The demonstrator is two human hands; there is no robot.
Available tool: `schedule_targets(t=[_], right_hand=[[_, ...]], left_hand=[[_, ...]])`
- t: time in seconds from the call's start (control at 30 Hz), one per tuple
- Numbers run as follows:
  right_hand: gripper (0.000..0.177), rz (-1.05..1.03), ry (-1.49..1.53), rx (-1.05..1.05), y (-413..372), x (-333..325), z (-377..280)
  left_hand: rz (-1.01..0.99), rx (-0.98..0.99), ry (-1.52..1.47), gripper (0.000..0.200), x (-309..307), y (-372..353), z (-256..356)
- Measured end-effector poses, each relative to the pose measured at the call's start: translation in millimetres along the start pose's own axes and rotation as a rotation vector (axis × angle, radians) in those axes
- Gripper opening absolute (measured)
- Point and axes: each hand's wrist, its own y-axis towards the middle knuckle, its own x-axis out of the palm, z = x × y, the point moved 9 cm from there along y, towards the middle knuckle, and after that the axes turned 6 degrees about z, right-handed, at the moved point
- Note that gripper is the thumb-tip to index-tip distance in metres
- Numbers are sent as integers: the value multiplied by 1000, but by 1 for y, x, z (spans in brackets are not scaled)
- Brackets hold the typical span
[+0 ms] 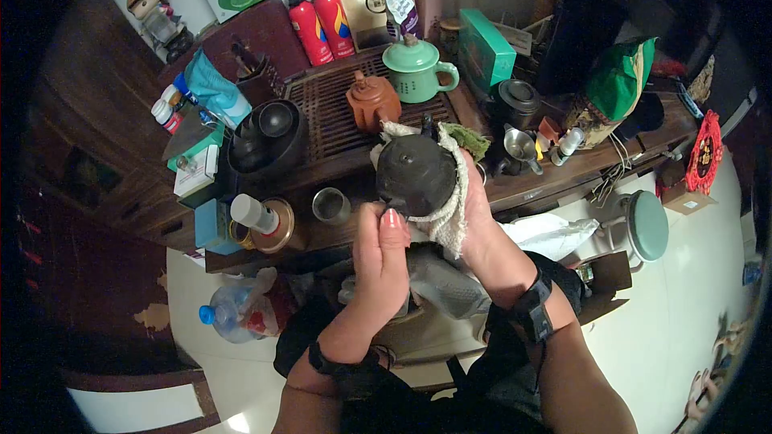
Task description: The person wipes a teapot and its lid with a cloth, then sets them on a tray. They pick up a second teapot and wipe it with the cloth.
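Dark and rounded, the dark teapot sits at the centre of my view, held up in front of the near edge of the wooden tea tray and not resting on it. A white cloth wraps around the pot's right side and underside, with a frayed green patch showing at its upper corner. The right hand is cupped closed around that cloth and carries the pot through it. The left hand comes up from below with its fingers curled. Its thumb presses against the lower left edge of the pot, so I read it as gripping the pot, though the fingers behind are hidden from me. Both wrists wear black straps. On the tray behind the pot stands a brown clay teapot, and just beyond that a green lidded mug. A small cup sits on the tray's near rim, just left of the left thumb. A black bowl with smaller cups inside it rests at the tray's left end. A metal funnel stands to the right of the held pot, and two red fire extinguishers stand at the back.
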Motion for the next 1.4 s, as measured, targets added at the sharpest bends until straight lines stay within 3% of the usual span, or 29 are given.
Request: schedule_targets(t=[0.17, 0.27, 0.37, 0.47, 0.63, 0.67, 0.8, 0.9, 1.0, 1.03, 1.1, 1.2, 1.33, 1.4], right_hand=[[46, -51, -7, 42, -6, 26, 2], [43, -208, -48, 72, -15, 33, 4], [41, -23, -199, 61, -6, 9, 6], [34, -58, -346, -117, 0, 2, -11], [32, -161, -516, -263, -13, 7, -19], [36, -209, -373, -107, -13, 6, -14], [43, -159, -279, -38, -3, -27, -16], [41, -123, -258, -38, 4, -31, -5], [37, -58, -181, -124, 7, -19, -8], [36, -117, -144, -81, 5, -4, -2], [39, -29, -176, -66, 2, 2, 2], [49, -14, -216, -115, 3, 3, 0], [48, -131, -29, -44, -4, 11, 10], [42, -55, -198, -94, -3, -3, 16]], left_hand=[[14, -70, -169, 24, -5, 6, -2], [48, -35, -150, 24, -14, 12, -1], [122, 57, 87, 20, -24, 10, 10], [99, 81, 156, 18, -26, 11, 12], [74, 37, -54, 20, -34, 18, 7], [71, 30, -82, 20, -34, 18, 7], [123, -20, -293, 17, -35, 19, 8], [97, -50, -131, 18, -30, 16, 3], [94, 146, 267, 18, -21, 8, 6], [89, 178, 300, 18, -18, 6, 6], [79, 243, 365, 18, -13, 3, 8], [79, 259, 373, 19, -10, 1, 11], [113, 219, 268, 19, -11, 1, 2], [141, 217, 255, 19, -10, -1, -2]])
